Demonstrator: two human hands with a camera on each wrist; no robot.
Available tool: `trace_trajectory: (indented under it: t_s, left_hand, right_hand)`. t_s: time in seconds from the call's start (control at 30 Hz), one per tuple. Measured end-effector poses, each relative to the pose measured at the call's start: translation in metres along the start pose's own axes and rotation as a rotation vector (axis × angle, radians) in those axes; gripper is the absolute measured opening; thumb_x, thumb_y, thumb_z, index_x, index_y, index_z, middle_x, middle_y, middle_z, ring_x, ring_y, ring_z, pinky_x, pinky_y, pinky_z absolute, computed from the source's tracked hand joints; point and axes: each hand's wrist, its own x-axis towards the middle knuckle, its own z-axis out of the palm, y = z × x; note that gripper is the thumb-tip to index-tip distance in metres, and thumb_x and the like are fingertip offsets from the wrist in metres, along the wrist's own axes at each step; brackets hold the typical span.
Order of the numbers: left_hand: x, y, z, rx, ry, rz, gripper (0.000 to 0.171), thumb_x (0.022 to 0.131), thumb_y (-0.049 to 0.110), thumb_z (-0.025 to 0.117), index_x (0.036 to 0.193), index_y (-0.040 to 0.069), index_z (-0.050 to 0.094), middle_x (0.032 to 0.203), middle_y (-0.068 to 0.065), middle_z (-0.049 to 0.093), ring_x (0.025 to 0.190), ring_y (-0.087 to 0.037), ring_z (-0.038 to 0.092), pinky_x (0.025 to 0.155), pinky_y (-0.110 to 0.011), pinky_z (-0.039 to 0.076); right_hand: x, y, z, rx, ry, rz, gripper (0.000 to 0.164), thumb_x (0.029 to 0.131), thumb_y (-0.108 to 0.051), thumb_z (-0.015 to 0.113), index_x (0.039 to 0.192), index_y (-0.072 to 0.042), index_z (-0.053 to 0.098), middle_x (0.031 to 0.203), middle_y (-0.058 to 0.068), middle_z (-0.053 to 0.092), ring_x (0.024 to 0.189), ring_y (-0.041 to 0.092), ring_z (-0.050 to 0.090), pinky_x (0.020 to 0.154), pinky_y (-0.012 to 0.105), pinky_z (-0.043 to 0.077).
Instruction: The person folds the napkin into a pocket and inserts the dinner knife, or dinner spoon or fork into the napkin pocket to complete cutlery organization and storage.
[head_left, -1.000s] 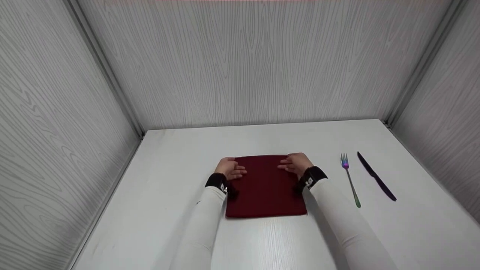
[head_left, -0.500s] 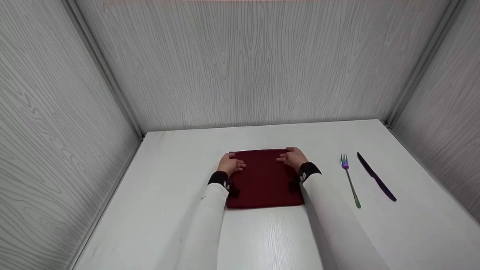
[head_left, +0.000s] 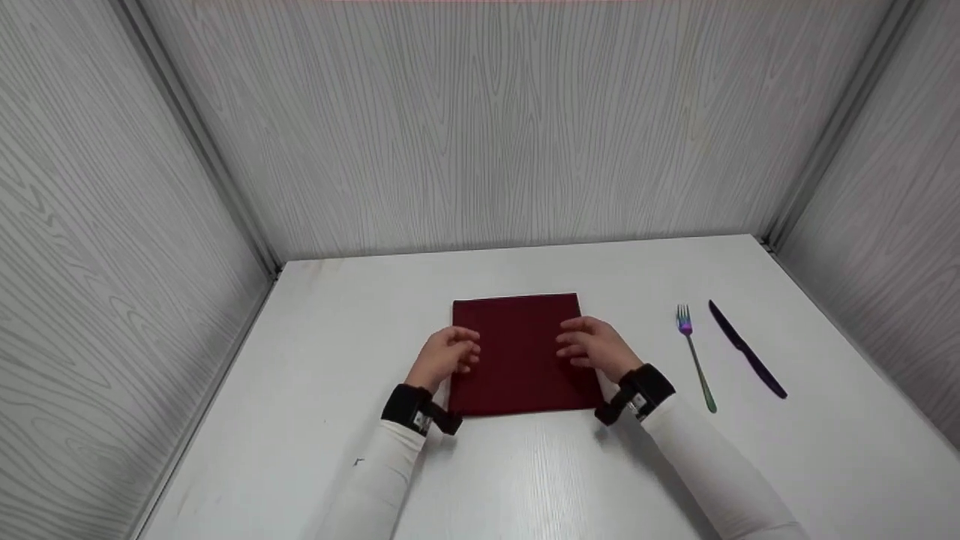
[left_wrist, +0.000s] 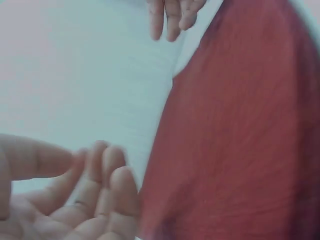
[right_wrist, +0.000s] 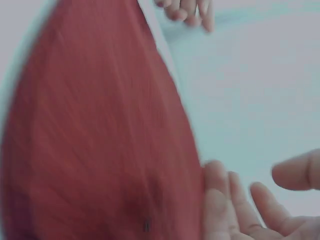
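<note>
A flat dark red square of cloth lies on the white table in the head view. My left hand is over its left side, fingers loosely bent and holding nothing. Over the right side is my right hand, its fingers spread a little, also holding nothing. The left wrist view shows the left hand with thumb and fingers apart beside the cloth. In the right wrist view, thumb and fingers of the right hand stand apart next to the cloth. Whether either hand touches it, I cannot tell.
To the right of the cloth lies a fork with a rainbow sheen. Beyond it is a dark purple knife. Pale wood-grain panels enclose the table at the back and both sides.
The cloth slid slightly toward the back of the table with both hands at its far corners. Since then, the hands have come off those corners and drawn back toward the person.
</note>
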Motion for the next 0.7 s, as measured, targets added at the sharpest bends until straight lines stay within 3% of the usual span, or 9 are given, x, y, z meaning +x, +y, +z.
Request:
trace_trajectory:
  t_s: [0.17,0.3,0.43,0.57,0.7]
  left_hand:
    - [-0.021,-0.001,0.004,0.179,-0.127,-0.055,0.021,0.108,0.010,0.055,0.116,-0.005,0.068,0.079,-0.002,0.062,0.062,-0.011,0.057,0.054,-0.022,0.046]
    - [-0.025,-0.007,0.006,0.278,-0.150,-0.073,0.017,0.106,0.010,0.056,0.106,-0.002,0.068,0.073,-0.001,0.061,0.057,-0.011,0.057,0.053,-0.022,0.046]
    - [-0.025,-0.013,0.008,0.334,-0.153,-0.076,0.015,0.105,0.011,0.059,0.097,0.002,0.067,0.072,-0.001,0.062,0.056,-0.010,0.059,0.053,-0.022,0.047]
    - [-0.029,-0.014,0.011,0.438,-0.177,-0.036,0.016,0.101,0.019,0.070,0.092,0.006,0.065,0.074,-0.001,0.063,0.060,-0.011,0.059,0.056,-0.023,0.047]
    - [-0.032,-0.011,0.013,0.597,-0.252,0.070,0.024,0.091,0.025,0.084,0.095,0.008,0.068,0.084,0.000,0.065,0.073,-0.012,0.057,0.067,-0.028,0.049]
  right_hand:
    - [-0.023,0.004,0.011,-0.032,-0.082,0.054,0.040,0.108,-0.009,0.051,0.144,0.007,0.050,0.125,0.021,0.068,0.093,0.016,0.072,0.081,0.031,0.059]
    - [-0.029,0.013,0.011,-0.061,-0.089,0.078,0.039,0.106,-0.009,0.052,0.141,0.008,0.050,0.116,0.017,0.071,0.089,0.016,0.074,0.078,0.031,0.060]
    - [-0.028,0.023,0.006,-0.010,-0.075,0.088,0.043,0.106,-0.009,0.052,0.143,0.011,0.046,0.109,0.015,0.071,0.084,0.016,0.075,0.075,0.027,0.059]
    - [-0.026,0.028,0.002,0.049,-0.069,0.093,0.045,0.106,-0.009,0.051,0.145,0.012,0.042,0.105,0.014,0.072,0.081,0.017,0.076,0.071,0.023,0.059]
    - [-0.026,0.027,0.001,0.054,-0.074,0.082,0.046,0.106,-0.008,0.051,0.146,0.013,0.042,0.103,0.013,0.072,0.082,0.016,0.077,0.070,0.022,0.059]
